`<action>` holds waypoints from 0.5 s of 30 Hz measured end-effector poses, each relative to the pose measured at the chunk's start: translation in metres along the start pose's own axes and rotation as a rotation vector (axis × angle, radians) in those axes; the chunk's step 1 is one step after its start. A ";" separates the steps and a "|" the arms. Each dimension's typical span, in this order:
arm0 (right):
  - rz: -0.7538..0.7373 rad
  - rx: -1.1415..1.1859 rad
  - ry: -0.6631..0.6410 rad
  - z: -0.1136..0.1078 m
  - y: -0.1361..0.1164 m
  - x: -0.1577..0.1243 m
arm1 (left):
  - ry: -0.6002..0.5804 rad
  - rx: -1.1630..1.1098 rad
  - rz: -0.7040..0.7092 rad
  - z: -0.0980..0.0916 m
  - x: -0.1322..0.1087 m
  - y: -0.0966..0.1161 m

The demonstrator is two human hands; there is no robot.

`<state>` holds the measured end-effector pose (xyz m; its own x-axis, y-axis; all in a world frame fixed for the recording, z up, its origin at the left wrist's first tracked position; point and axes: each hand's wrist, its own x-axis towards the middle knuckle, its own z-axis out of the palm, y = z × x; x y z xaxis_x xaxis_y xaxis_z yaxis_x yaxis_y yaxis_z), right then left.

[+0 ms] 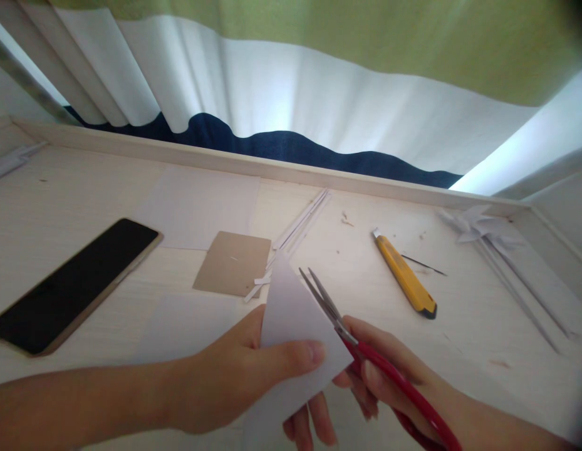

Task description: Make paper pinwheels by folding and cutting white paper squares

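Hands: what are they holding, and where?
Left hand pinches the folded white paper near its lower edge; right hand grips the red-handled scissors by the handles.

scissors (366, 351) handles cut off, pinwheel (473, 227) perhaps blurred

The left hand (239, 382) pinches a folded white paper (295, 326), thumb across its face; the right hand (389, 369) grips red-handled scissors (361, 351), blades slightly parted at the paper's right edge; a yellow utility knife (404, 274), brown card (233, 263) and phone (74, 285) lie beyond; far right, possibly a paper pinwheel (473, 227).
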<state>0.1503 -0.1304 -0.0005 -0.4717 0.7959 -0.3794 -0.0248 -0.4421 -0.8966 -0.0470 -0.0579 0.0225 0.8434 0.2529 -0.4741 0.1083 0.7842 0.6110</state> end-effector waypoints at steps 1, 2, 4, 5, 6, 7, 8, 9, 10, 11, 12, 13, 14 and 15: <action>0.011 -0.006 0.027 0.000 -0.001 0.001 | 0.003 0.021 0.004 -0.001 0.001 -0.001; 0.021 -0.034 0.061 0.001 -0.002 0.003 | 0.009 0.041 0.012 -0.003 0.002 -0.002; 0.048 -0.173 0.149 0.000 -0.007 0.007 | 0.042 0.080 0.050 -0.006 0.004 -0.003; 0.056 -0.282 0.197 -0.001 -0.010 0.010 | 0.058 0.104 0.075 -0.007 0.005 -0.003; 0.055 -0.402 0.244 -0.004 -0.013 0.013 | 0.072 0.133 0.099 -0.008 0.006 -0.003; 0.043 -0.532 0.293 -0.007 -0.015 0.015 | 0.086 0.161 0.122 -0.008 0.006 -0.003; 0.027 -0.662 0.349 -0.011 -0.016 0.017 | 0.094 0.191 0.140 -0.009 0.007 -0.002; 0.010 -0.789 0.405 -0.016 -0.016 0.020 | 0.098 0.219 0.156 -0.009 0.007 -0.001; -0.013 -0.922 0.467 -0.022 -0.016 0.022 | 0.101 0.240 0.173 -0.010 0.008 0.000; -0.049 -1.050 0.524 -0.027 -0.014 0.024 | 0.104 0.256 0.190 -0.010 0.009 0.001; -0.093 -1.173 0.571 -0.032 -0.012 0.026 | 0.108 0.264 0.206 -0.011 0.010 0.002; -0.141 -1.282 0.597 -0.037 -0.009 0.027 | 0.113 0.267 0.222 -0.013 0.012 0.003; -0.186 -1.382 0.621 -0.041 -0.005 0.029 | 0.111 0.264 0.238 -0.015 0.014 0.003; -0.215 -1.470 0.645 -0.044 -0.002 0.031 | 0.099 0.250 0.252 -0.017 0.016 0.003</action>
<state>0.1744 -0.0873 -0.0206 -0.1327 0.9873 0.0874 0.9611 0.1497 -0.2320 -0.0421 -0.0419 0.0061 0.8061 0.4841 -0.3404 0.0389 0.5306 0.8467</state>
